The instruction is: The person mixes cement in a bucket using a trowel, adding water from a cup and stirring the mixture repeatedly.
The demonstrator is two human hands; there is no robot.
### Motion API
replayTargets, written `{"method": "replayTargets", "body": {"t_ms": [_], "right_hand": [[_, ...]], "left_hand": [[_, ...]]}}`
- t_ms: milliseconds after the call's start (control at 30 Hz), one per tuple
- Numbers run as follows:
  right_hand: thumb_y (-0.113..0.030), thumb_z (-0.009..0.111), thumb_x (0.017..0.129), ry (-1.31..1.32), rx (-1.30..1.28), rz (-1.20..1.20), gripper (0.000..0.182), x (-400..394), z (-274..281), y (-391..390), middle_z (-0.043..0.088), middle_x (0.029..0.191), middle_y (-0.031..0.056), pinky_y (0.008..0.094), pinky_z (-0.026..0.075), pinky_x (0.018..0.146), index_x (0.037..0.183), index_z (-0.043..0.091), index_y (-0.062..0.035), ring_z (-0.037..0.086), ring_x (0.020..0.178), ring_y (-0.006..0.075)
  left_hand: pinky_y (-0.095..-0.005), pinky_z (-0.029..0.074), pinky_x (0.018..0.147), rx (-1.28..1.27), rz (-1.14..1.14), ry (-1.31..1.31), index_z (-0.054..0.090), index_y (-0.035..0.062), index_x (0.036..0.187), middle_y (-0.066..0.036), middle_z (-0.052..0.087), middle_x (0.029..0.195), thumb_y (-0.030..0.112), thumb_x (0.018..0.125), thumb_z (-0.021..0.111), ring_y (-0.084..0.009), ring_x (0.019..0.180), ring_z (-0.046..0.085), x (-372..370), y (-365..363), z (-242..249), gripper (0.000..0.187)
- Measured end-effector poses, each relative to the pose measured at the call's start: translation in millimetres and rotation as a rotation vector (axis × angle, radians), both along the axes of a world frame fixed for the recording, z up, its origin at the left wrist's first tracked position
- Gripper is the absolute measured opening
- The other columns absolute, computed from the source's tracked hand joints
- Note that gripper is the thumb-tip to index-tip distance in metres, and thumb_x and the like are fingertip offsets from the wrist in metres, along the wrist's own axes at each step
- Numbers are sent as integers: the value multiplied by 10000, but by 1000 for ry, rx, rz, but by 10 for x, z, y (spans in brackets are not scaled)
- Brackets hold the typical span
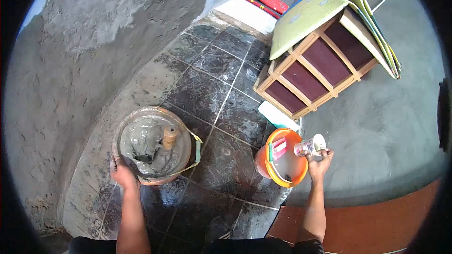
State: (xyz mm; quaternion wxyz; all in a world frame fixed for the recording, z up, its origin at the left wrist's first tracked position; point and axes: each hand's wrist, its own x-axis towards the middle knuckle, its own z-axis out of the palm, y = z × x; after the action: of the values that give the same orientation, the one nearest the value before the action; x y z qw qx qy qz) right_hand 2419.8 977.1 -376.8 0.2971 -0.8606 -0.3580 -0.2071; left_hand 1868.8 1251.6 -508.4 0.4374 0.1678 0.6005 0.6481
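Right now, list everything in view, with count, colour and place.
mortar bucket: 1, brownish orange, left on the tiles
wet mortar: 1 batch, grey, inside it
tool handle: 1, brown, standing in the mortar
orange bucket: 1, holding cloudy liquid, right
pink-and-white item: 1, inside that bucket
cup: 1, whitish patterned, at its right rim
slatted furniture: 1, tan and maroon, upper right
mats: several, yellow-green, over it
white-and-teal item: 1, beside it
red patterned bundle: 1, top
tiles: many, dark, centre
wall: 1, grey, left
left hand: 1, at the mortar bucket's side
right hand: 1, fingers on the cup
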Motion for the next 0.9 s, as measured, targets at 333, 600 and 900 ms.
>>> {"method": "replayTargets", "body": {"t_ms": [333,600,900], "right_hand": [[-222,788,562,-125,-731,121,400,-222,-21,251,541,1076,148,435,416,1037,901,726,-17,487,1122,327],[-284,706,661,-206,-1364,192,457,-172,-631,419,481,1324,182,520,224,1201,1086,753,-122,381,1326,370],[-339,723,636,-185,-1310,115,477,37,-651,329,549,1255,147,484,333,1131,1058,752,-118,470,1245,332]], "left_hand": [[-322,486,903,-19,-19,72,560,-56,1341,-111,651,1218,98,1017,511,-198,1037,617,-116,11,-205,362],[-320,481,878,48,-24,0,583,-62,1292,-103,656,1156,75,1004,488,-190,998,614,-13,-12,9,333],[-315,481,875,52,-4,10,585,-56,1295,-101,657,1152,93,1009,499,-176,995,609,-60,6,-132,334]]}}
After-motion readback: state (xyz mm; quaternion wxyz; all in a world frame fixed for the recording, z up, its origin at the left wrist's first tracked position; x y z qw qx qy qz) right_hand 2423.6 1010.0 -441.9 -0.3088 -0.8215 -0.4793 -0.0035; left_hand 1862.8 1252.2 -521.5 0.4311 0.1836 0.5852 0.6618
